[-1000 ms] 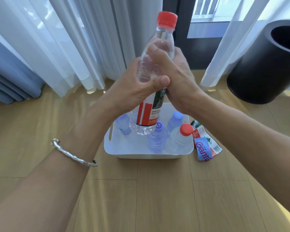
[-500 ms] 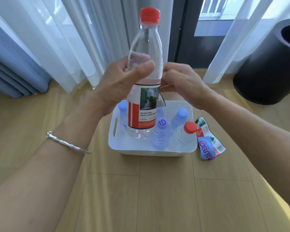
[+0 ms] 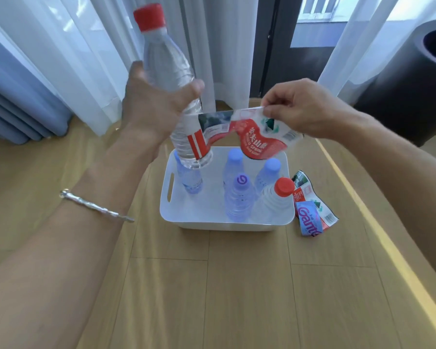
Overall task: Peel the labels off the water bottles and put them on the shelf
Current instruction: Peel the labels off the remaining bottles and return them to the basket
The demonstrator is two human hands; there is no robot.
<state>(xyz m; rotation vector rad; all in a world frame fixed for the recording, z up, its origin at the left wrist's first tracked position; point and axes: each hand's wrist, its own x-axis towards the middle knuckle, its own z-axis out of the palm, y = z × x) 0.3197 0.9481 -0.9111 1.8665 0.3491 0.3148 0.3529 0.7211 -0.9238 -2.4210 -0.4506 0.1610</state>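
Left hand [image 3: 156,109] gripping bottle [image 3: 166,59] mid-body, long axis tilting, cap up-left, base hanging over white tub [image 3: 227,225]. Right hand [image 3: 307,109] pinching free end of label [image 3: 252,139], stretching it rightward off bottle. Label's other end clinging low on bottle, nearer left hand. Next pull likely continuing rightward.

A clear red-capped bottle [image 3: 170,69] is held tilted at upper centre, cap leaning left. Its red-and-white label [image 3: 252,137] is stretched out rightward, one end attached low on the body. Five more bottles [image 3: 238,197] stand at centre; two peeled labels [image 3: 312,210] lie to their right.
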